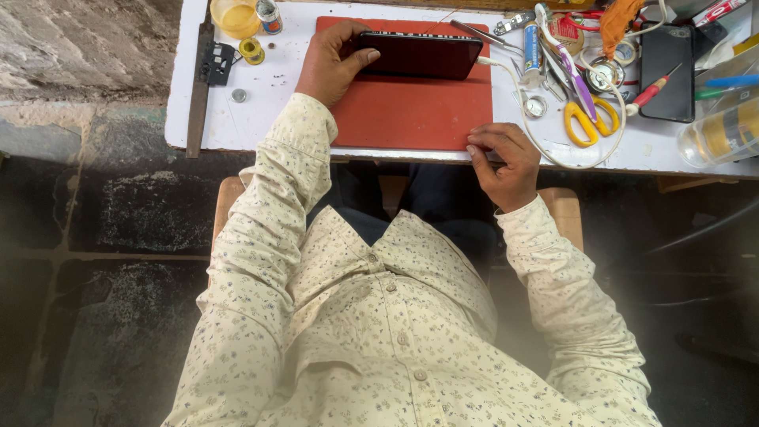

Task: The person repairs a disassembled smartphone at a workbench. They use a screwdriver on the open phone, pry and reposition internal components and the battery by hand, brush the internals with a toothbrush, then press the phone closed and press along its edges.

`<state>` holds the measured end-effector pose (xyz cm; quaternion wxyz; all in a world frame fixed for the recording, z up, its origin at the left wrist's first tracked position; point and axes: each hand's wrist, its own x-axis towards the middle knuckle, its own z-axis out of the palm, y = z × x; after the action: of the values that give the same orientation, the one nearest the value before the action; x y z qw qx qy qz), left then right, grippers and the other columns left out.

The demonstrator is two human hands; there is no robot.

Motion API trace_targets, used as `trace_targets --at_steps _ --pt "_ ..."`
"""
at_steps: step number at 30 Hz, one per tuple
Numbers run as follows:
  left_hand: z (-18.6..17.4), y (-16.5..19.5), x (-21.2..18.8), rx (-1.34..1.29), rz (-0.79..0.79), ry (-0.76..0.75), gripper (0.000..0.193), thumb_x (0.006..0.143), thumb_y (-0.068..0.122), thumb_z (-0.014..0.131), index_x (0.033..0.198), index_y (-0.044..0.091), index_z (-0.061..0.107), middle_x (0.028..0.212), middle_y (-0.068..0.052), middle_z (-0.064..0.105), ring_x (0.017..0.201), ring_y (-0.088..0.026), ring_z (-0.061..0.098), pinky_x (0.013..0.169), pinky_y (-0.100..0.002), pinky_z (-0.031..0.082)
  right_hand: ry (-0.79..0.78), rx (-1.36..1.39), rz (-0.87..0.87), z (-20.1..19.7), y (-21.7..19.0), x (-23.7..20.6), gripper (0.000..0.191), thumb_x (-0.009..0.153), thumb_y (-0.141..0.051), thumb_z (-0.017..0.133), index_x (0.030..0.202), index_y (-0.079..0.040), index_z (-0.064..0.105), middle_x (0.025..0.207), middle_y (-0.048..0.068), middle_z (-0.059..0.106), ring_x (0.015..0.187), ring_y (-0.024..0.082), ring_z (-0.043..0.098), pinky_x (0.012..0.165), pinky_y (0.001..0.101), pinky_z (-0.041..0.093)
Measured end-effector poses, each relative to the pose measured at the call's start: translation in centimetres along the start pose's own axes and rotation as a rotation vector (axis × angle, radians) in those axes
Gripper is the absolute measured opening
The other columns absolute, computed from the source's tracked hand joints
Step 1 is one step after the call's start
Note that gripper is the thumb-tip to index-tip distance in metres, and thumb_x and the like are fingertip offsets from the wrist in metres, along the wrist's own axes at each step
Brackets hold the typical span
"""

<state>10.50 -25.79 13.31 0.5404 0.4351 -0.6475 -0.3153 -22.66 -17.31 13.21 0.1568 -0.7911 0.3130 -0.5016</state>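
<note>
**Dark phone held on red mat; right hand at bench edge**

The left hand (pixel 330 65) grasps the left end of a dark phone (pixel 423 55), thumb lying across its top face and fingers wrapped behind the far edge. The phone lies lengthwise across the upper part of a red mat (pixel 411 115), which sits flat on the white bench (pixel 237 119). A white cable (pixel 545 150) runs from the phone's right end and loops across the bench toward the front edge.

The right hand (pixel 506 162) rests at the front edge of the bench, just at the mat's lower right corner. Its fingers are curled inward with the fingertips pressed against the edge. Whether it pinches anything small cannot be told.

To the right of the mat lies a clutter of tools: yellow-handled scissors (pixel 589 119), a red-handled screwdriver (pixel 652 91), tweezers (pixel 482 33) and a second black phone (pixel 668 71) lying flat. A clear jar (pixel 723 134) lies at the far right edge.

To the left of the mat stand a yellow cup (pixel 235 16) and a small roll of yellow tape (pixel 252 51), with a dark metal strip (pixel 199 95) along the bench's left side.

The person wears a cream, small-patterned shirt (pixel 379 332) and sits on a wooden stool (pixel 565 209).
</note>
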Motion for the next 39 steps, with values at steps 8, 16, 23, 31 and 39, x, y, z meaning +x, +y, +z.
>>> trace_targets --at_steps 8,16,23,31,39 --pt "0.1 0.2 0.0 0.027 0.009 0.002 0.017 0.097 0.006 0.077 0.112 0.003 0.070 0.098 -0.003 0.075 0.091 -0.010 0.069 0.085 -0.027 0.060 -0.002 -0.032 -0.022 0.0 0.0 0.0 0.012 0.091 0.006 0.077 0.101 0.000 0.073 0.108 0.010 0.072 0.099 0.022 0.073 0.085 0.0296 0.062" --pt "0.1 0.3 0.0 0.002 -0.008 0.005 0.017 0.097 0.005 0.077 0.112 0.003 0.070 0.099 -0.003 0.076 0.092 -0.011 0.070 0.086 -0.027 0.060 0.004 -0.060 -0.042 0.1 0.2 0.0 0.011 0.092 0.006 0.078 0.100 -0.001 0.074 0.107 0.010 0.072 0.098 0.021 0.072 0.085 0.0297 0.062" --pt "0.1 0.4 0.2 0.016 0.005 -0.002 0.017 0.097 0.005 0.077 0.113 0.002 0.070 0.099 -0.003 0.075 0.092 -0.011 0.069 0.086 -0.027 0.060 0.015 -0.081 -0.039 0.0 -0.2 0.0 0.011 0.091 0.005 0.078 0.099 0.000 0.074 0.107 0.010 0.072 0.098 0.023 0.072 0.085 0.0312 0.061" --pt "0.2 0.7 0.1 0.021 0.004 -0.001 0.017 0.097 0.005 0.077 0.112 0.002 0.069 0.098 -0.003 0.075 0.091 -0.011 0.069 0.085 -0.027 0.060 0.013 -0.091 -0.053 0.1 -0.1 0.0 0.011 0.091 0.005 0.078 0.100 -0.001 0.074 0.107 0.010 0.072 0.100 0.023 0.071 0.086 0.0321 0.060" --pt "0.3 1.1 0.1 0.019 0.006 -0.001 0.017 0.097 0.005 0.077 0.112 0.003 0.070 0.099 -0.003 0.076 0.091 -0.011 0.070 0.086 -0.027 0.061 0.020 -0.110 -0.071 0.2 0.1 -0.1 0.011 0.092 0.005 0.077 0.100 -0.002 0.073 0.107 0.010 0.072 0.100 0.023 0.071 0.087 0.0322 0.060"
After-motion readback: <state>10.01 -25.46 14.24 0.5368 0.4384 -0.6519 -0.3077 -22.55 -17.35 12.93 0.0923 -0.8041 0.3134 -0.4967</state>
